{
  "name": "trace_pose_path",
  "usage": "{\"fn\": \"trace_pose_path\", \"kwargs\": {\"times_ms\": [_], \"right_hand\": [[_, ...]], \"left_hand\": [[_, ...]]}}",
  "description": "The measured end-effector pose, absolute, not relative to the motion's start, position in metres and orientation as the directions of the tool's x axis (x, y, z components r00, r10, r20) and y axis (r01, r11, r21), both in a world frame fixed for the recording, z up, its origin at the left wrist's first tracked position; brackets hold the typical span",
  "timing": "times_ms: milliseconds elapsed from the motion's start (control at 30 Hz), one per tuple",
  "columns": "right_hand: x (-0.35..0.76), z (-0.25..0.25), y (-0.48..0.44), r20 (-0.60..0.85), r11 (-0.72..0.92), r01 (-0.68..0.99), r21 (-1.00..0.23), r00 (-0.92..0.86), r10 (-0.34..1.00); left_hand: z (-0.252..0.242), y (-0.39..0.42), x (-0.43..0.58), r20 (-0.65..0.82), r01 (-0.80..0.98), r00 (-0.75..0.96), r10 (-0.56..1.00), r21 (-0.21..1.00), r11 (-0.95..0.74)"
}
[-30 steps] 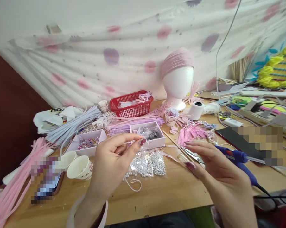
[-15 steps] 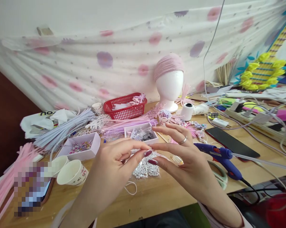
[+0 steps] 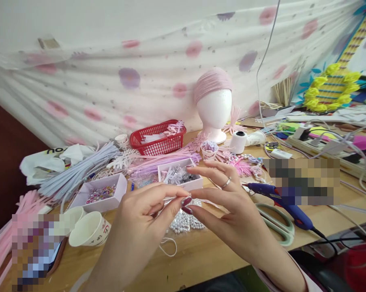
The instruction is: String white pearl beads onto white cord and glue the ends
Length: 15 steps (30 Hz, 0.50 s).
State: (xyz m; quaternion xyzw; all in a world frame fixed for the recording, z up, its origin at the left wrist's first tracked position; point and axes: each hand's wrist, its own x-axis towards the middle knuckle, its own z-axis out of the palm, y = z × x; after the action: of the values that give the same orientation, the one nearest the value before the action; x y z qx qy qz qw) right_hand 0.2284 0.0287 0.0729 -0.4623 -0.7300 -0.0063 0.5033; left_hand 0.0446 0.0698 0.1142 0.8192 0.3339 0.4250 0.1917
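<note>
My left hand (image 3: 148,215) is closed, thumb and forefinger pinched on a thin white cord (image 3: 170,254). A loop of that cord shows below the hand, over the table. My right hand (image 3: 223,202) meets it fingertip to fingertip, thumb and forefinger nearly together and the other fingers raised; whatever small thing is between its tips is hidden. Just behind the fingertips lies a clear bag of white beads (image 3: 187,221). A white box of small parts (image 3: 179,172) stands beyond the bag.
Left are paper cups (image 3: 90,229), a box of colored beads (image 3: 99,194) and pipe cleaners (image 3: 79,172). Behind stand a red basket (image 3: 158,140) and a foam head (image 3: 215,105). Right lie scissors (image 3: 277,225), a blue glue gun (image 3: 292,209) and a power strip (image 3: 331,152).
Both hands have shifted slightly left in view, and the right thumb and forefinger have come closer to the left fingertips. The view has moved a little, showing more of the scissors.
</note>
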Motion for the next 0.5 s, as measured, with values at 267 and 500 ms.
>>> {"fn": "trace_pose_path", "kwargs": {"times_ms": [267, 500], "right_hand": [[0.2281, 0.0724, 0.0301, 0.727, 0.569, 0.669, -0.478, -0.062, 0.684], [0.2274, 0.0742, 0.0314, 0.735, 0.589, 0.654, -0.475, -0.074, 0.674]], "left_hand": [[0.1117, 0.0712, 0.0439, 0.558, 0.396, 0.415, 0.718, 0.600, -0.695], [0.1102, 0.0704, 0.0429, 0.554, 0.391, 0.403, 0.728, 0.615, -0.684]]}}
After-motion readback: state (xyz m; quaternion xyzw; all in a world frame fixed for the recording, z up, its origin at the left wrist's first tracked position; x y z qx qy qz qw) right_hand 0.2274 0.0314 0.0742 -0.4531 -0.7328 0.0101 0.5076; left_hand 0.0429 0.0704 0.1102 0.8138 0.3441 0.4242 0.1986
